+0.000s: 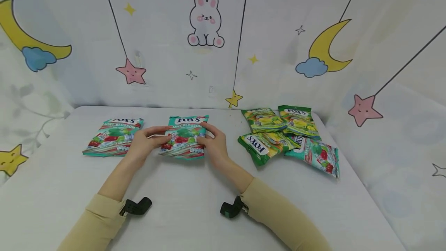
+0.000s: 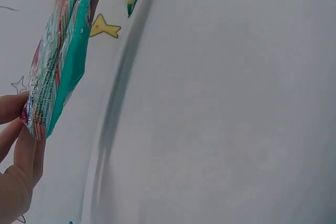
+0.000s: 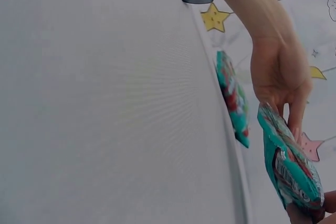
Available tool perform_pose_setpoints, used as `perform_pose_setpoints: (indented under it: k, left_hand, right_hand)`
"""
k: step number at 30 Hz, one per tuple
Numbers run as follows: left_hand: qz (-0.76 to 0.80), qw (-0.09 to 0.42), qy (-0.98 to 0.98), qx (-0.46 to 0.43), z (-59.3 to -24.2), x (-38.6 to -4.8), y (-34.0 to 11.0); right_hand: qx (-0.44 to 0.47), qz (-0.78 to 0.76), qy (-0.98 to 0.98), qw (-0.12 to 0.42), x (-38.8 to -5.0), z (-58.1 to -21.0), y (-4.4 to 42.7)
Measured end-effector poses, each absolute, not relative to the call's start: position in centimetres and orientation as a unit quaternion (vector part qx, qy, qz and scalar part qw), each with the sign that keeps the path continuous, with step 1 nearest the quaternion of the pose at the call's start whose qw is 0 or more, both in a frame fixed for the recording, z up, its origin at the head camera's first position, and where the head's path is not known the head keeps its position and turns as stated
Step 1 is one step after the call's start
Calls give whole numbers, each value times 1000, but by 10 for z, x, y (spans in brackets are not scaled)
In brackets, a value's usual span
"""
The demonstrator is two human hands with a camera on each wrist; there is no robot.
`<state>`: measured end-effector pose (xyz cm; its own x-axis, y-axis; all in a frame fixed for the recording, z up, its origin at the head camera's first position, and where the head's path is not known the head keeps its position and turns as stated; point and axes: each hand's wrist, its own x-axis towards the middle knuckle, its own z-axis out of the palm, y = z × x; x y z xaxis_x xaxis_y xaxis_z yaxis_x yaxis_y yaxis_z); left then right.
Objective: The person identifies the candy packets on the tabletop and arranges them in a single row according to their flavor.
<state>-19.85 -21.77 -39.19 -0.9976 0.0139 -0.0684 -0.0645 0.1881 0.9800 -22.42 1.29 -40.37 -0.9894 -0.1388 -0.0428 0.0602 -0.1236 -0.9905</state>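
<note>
A teal Fox's Mint Blossom bag (image 1: 184, 138) is held between both hands, its printed front toward the head camera. The left hand (image 1: 143, 145) pinches its left edge, and the right hand (image 1: 216, 146) pinches its right edge. In the left wrist view the bag (image 2: 58, 61) shows edge-on, with the left hand (image 2: 18, 166) at its lower end. The right wrist view shows the bag (image 3: 289, 163) tilted, the left hand (image 3: 281, 72) at its far end and part of the right hand (image 3: 329, 203) at its near end.
Another teal bag (image 1: 114, 138) lies on the white table (image 1: 181, 212) at the left. Toward the right, three green-yellow bags (image 1: 263, 146) lie clustered and overlapping, with a teal bag (image 1: 317, 156) partly beneath them. A patterned cloth (image 1: 167, 57) hangs behind.
</note>
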Motion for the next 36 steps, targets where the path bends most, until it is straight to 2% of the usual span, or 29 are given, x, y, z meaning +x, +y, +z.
perform_pose_setpoints:
  k: [18,36]
  left_hand:
    - [599,26,798,-59,-401,-203,-260]
    - [555,-23,820,-140,-405,-200,-270]
  right_hand:
    - [-35,-737,664,120,-241,-419,-32]
    - [-40,-743,649,157,-247,-431,-60]
